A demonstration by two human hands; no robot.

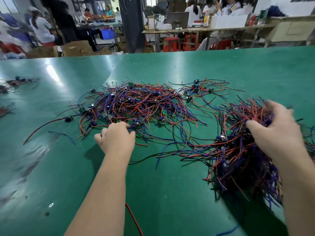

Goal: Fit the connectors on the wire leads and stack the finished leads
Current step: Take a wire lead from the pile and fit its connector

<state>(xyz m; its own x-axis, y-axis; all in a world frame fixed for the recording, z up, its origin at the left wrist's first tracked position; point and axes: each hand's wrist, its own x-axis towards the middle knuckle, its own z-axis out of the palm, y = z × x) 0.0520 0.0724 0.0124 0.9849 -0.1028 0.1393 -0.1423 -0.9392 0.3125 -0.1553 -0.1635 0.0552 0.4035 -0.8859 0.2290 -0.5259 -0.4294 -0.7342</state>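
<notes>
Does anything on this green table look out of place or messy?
The middle pile of red, blue and black leads sprawls tangled. Strays lie apart: a blue lead left of the left hand, a red lead by the near table edge. The right hand grips another bundle.

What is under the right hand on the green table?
The right hand grips the top of a dense bundle of red, blue and black wire leads. The leads beneath its palm, and the table under the bundle, are covered.
</notes>
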